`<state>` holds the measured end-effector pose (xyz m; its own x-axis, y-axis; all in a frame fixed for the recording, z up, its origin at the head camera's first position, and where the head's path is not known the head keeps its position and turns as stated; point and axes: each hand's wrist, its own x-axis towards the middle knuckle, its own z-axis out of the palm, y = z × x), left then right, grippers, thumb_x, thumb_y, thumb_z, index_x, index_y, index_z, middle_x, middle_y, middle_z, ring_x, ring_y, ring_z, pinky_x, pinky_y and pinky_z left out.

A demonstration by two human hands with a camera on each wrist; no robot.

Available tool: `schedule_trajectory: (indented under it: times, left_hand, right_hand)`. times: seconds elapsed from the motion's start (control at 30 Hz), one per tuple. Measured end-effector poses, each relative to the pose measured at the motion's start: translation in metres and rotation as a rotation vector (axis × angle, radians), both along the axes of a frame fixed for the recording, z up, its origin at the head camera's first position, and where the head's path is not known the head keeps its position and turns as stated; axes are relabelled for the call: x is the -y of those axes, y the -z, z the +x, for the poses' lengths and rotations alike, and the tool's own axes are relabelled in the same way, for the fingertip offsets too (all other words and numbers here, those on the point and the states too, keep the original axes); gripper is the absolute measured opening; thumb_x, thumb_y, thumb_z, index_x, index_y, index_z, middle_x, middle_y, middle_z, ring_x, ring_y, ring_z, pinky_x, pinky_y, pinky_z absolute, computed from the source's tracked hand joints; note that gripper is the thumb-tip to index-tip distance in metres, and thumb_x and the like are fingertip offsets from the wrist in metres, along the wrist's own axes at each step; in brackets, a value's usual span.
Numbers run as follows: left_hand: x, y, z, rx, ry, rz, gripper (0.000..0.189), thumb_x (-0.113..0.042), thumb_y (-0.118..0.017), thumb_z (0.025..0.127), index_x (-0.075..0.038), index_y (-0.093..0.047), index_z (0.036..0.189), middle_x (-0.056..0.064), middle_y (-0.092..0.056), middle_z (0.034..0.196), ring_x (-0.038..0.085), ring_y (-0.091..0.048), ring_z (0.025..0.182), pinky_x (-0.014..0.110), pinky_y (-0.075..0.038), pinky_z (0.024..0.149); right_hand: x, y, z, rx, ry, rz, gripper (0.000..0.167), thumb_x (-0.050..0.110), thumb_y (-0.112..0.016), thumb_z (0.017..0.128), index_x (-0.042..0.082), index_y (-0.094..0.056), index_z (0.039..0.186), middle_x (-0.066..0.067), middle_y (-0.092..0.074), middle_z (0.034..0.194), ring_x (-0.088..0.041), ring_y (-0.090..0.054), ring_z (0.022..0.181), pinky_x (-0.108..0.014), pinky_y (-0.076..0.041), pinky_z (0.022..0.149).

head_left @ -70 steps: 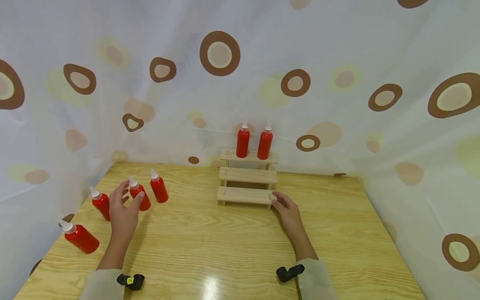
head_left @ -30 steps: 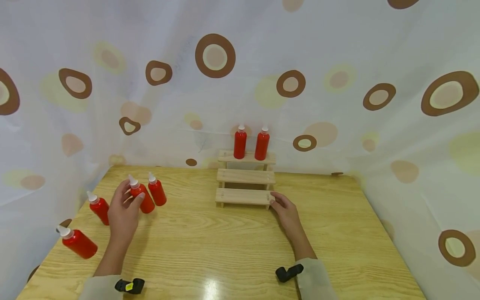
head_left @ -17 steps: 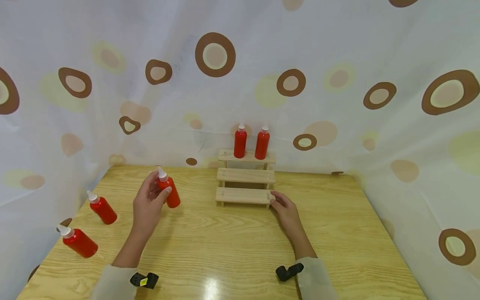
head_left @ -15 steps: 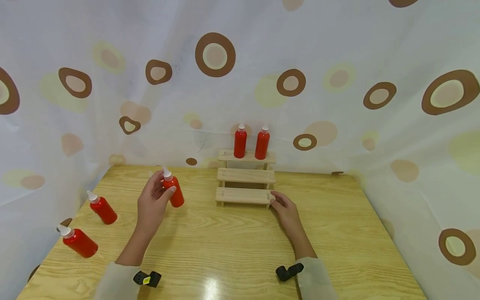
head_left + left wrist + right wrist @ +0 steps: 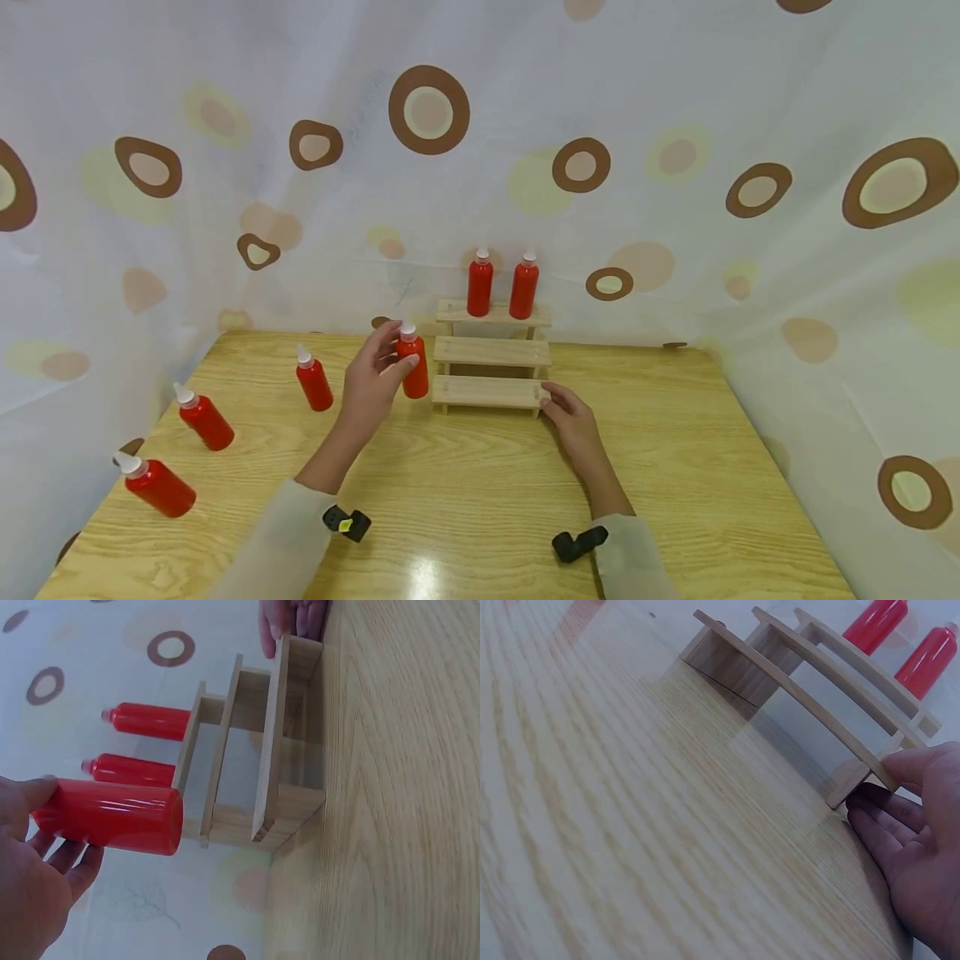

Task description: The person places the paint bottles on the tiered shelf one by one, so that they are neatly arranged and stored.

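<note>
My left hand (image 5: 367, 392) grips a red squeeze bottle (image 5: 416, 375) with a white nozzle cap, thumb on one side and fingers on the other. In the left wrist view that bottle (image 5: 112, 814) is clear of the table, its flat base toward the shelf. It hangs just left of the three-tier wooden step shelf (image 5: 486, 392). At the shelf's right end, my right hand (image 5: 576, 425) holds the lowest board; in the right wrist view the thumb lies on the board end and the fingers are below it. Two red bottles, left (image 5: 480, 289) and right (image 5: 523, 292), stand on the top tier.
Three more red bottles stand on the left of the wooden table (image 5: 480, 500): a rear one (image 5: 314, 386), a middle one (image 5: 207, 422) and a front one (image 5: 161, 487). A patterned curtain (image 5: 337, 250) closes off the back and both sides. The middle and lowest tiers bear no bottles.
My left hand has taken hold of one bottle from the left group, lifted it and carried it rightward to the shelf's left side. My right hand has stayed at the shelf's end.
</note>
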<state>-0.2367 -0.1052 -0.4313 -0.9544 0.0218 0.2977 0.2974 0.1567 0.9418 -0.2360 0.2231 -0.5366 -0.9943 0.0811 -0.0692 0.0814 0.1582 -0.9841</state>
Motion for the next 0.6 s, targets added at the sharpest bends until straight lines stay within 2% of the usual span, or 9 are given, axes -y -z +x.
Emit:
schedule_trajectory:
  times: [0.13, 0.3, 0.47, 0.6]
  left_hand:
    - [-0.023, -0.001, -0.015, -0.038, 0.045, 0.016, 0.053, -0.012, -0.071, 0.094, -0.014, -0.053, 0.144, 0.009, -0.060, 0.137, 0.029, -0.060, 0.119, 0.047, -0.049, 0.107]
    - [-0.054, 0.000, -0.033, -0.064, 0.100, 0.007, 0.051, -0.011, -0.071, 0.094, -0.014, -0.054, 0.143, 0.010, -0.061, 0.136, 0.030, -0.061, 0.118, 0.045, -0.051, 0.105]
    - [-0.082, -0.003, -0.048, -0.064, 0.141, -0.025, 0.049, -0.014, -0.070, 0.095, -0.020, -0.056, 0.141, 0.006, -0.062, 0.133, 0.028, -0.063, 0.118, 0.043, -0.052, 0.104]
    - [-0.102, -0.003, -0.059, -0.075, 0.185, -0.065, 0.050, -0.016, -0.068, 0.097, -0.019, -0.052, 0.143, 0.003, -0.061, 0.134, 0.025, -0.061, 0.119, 0.042, -0.052, 0.105]
  right_hand:
    - [-0.001, 0.000, 0.000, 0.001, 0.008, -0.002, 0.041, 0.025, -0.063, 0.101, 0.014, -0.058, 0.140, -0.011, -0.050, 0.150, -0.026, -0.042, 0.142, -0.044, -0.037, 0.117]
    - [-0.002, 0.002, 0.000, -0.008, 0.018, 0.007, 0.041, 0.025, -0.064, 0.100, 0.013, -0.060, 0.139, -0.011, -0.052, 0.148, -0.025, -0.044, 0.140, -0.043, -0.038, 0.116]
    - [-0.001, 0.003, -0.001, -0.009, 0.013, 0.014, 0.042, 0.026, -0.064, 0.100, 0.012, -0.060, 0.139, -0.012, -0.053, 0.148, -0.024, -0.046, 0.139, -0.039, -0.040, 0.114]
    - [0.000, 0.003, -0.001, -0.017, 0.018, 0.014, 0.042, 0.027, -0.065, 0.099, 0.013, -0.060, 0.138, -0.011, -0.054, 0.147, -0.024, -0.046, 0.139, -0.041, -0.039, 0.115]
